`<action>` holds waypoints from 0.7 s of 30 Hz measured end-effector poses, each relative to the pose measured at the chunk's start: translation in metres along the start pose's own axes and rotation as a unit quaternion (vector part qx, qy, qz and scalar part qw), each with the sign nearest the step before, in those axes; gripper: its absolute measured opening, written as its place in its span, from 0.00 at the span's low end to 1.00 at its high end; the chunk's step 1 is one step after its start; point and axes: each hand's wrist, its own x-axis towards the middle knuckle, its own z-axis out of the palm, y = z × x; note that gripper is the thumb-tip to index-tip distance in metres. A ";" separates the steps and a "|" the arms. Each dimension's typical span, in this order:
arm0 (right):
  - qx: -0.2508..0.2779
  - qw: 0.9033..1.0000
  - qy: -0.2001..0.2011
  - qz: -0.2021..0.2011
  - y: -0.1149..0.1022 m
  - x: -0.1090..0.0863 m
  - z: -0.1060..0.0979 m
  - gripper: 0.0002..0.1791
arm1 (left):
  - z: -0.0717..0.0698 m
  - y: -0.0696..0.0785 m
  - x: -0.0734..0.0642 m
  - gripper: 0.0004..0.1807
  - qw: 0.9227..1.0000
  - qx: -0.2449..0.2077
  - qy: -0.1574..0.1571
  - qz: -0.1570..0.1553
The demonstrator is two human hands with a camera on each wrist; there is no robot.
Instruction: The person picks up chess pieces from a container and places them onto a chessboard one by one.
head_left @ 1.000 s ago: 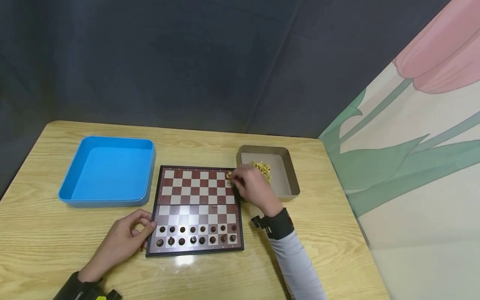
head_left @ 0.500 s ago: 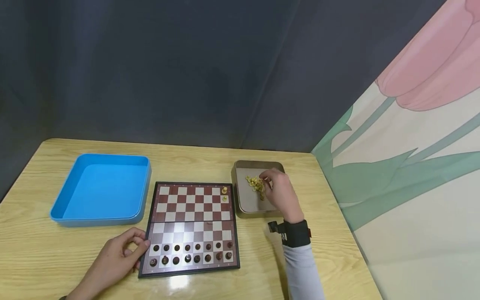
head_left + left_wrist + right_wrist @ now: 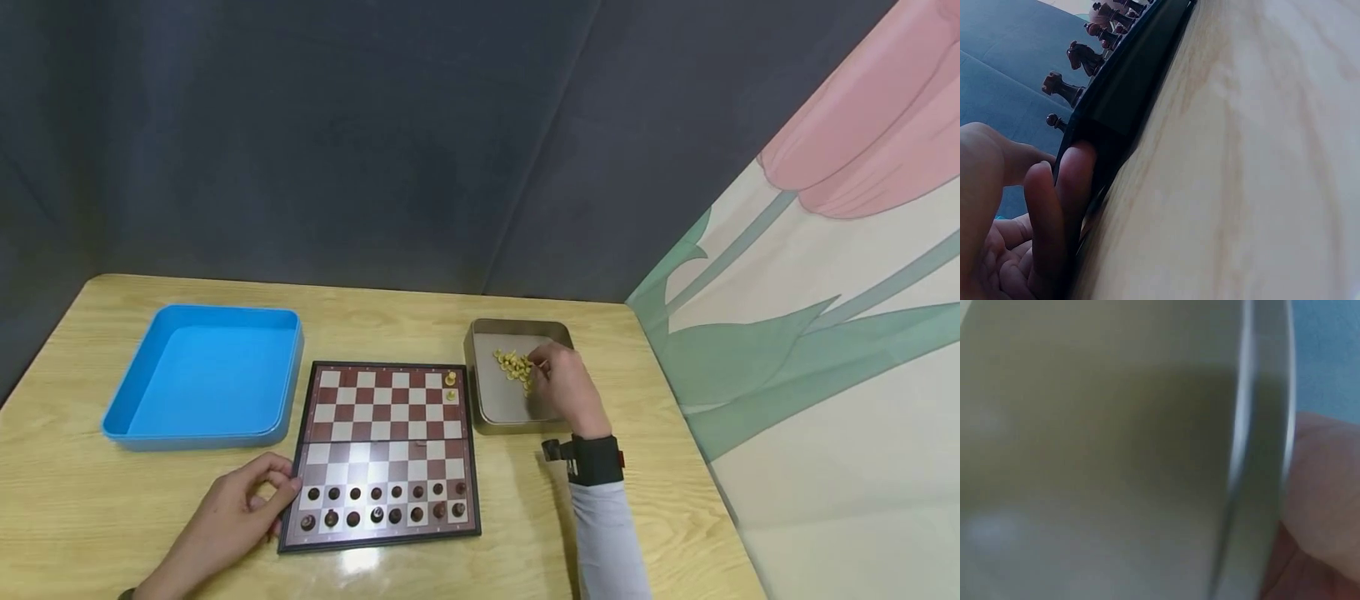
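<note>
Many yellow chessmen (image 3: 513,364) by right hand (image 3: 572,388), angled over tin (image 3: 510,427); grip unclear.

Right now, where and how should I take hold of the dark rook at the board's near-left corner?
Probably pinch the dark rook below its notched head, coming down from the near side: it stands upright, its body slimmer there, with a dark knight on its right and a dark pawn beyond it.

We are in a screened-off corner of an indoor room, home or studio we cannot tell: a wood-grain table (image 3: 390,321) stands against a plain dark backdrop (image 3: 337,150), and we see a flowered panel (image 3: 832,367) closing the right side.
</note>
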 end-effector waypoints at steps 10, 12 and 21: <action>-0.001 1.000 -0.026 0.012 0.005 -0.002 -0.004 0.07 | 0.001 0.000 0.000 0.19 0.999 -0.006 0.011 0.029; -0.002 0.999 -0.032 0.013 0.007 -0.002 -0.004 0.07 | 0.001 -0.001 0.000 0.20 1.000 -0.004 0.012 0.029; -0.008 0.997 -0.072 0.033 0.006 0.001 -0.002 0.25 | -0.001 0.001 0.001 0.20 1.000 0.000 0.008 0.025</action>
